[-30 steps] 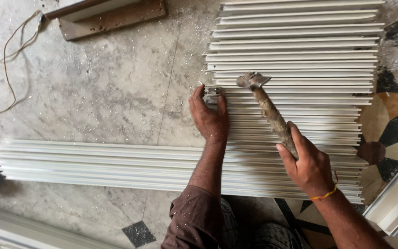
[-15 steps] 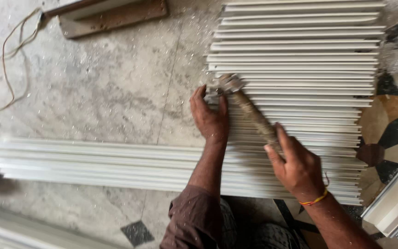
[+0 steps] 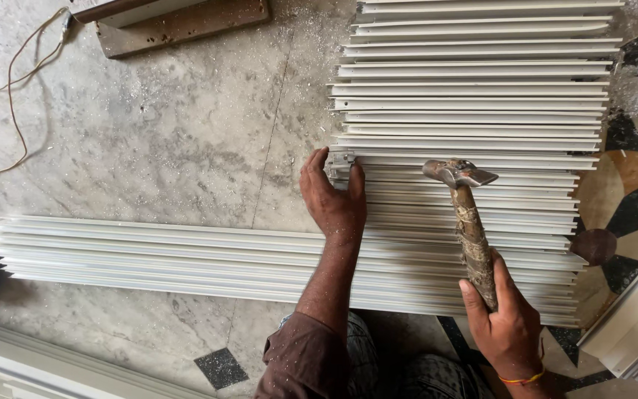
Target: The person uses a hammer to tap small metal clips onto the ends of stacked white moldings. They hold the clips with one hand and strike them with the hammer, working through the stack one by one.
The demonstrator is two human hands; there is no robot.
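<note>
Hammer poised beside a small metal clip

Left hand (image 3: 334, 203) is pinching the clip (image 3: 342, 157) on the white slats (image 3: 474, 89); right hand (image 3: 507, 325) is gripping the hammer (image 3: 470, 222), its head just right of the clip

No packages, labels, signs or screens in your view.
</note>
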